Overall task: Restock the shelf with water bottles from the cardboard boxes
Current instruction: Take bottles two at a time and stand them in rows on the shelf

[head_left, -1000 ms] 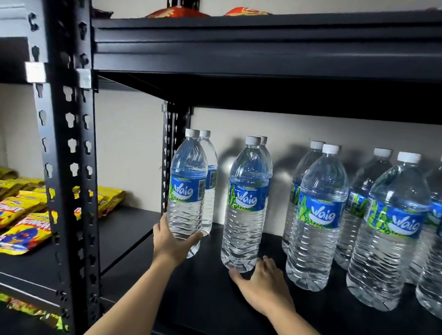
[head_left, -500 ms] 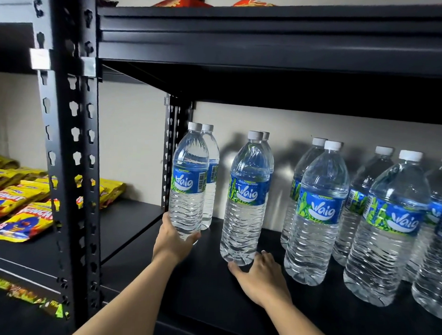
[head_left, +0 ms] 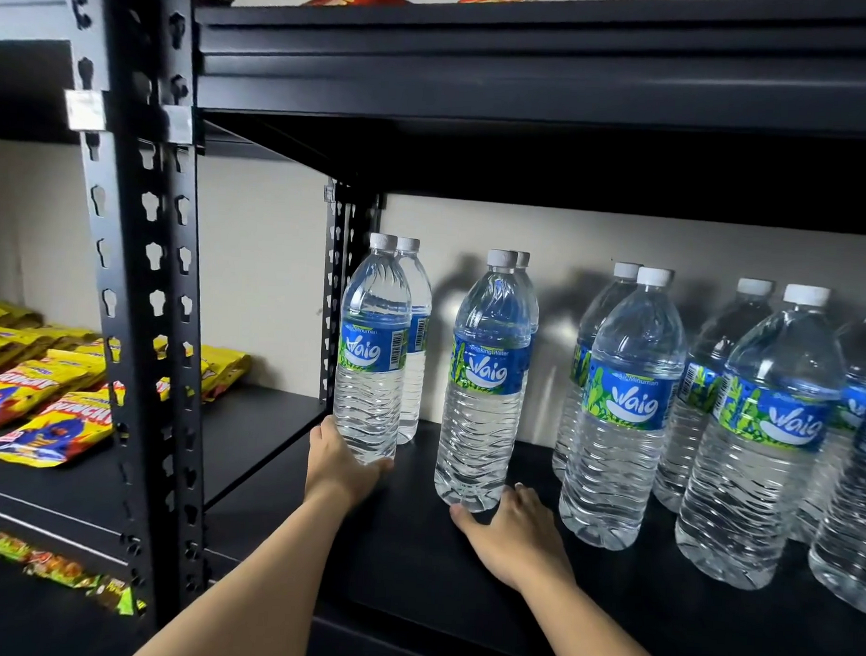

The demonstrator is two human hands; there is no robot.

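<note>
Low in the frame, the left hand has its grip wrapped around the base of the leftmost bottle, upright near the black shelf's left post. At lower centre, the right hand lies open, fingers touching the foot of the second bottle. Further right, more bottles stand in paired rows toward the wall. At far left lie yellow snack packets.
</note>
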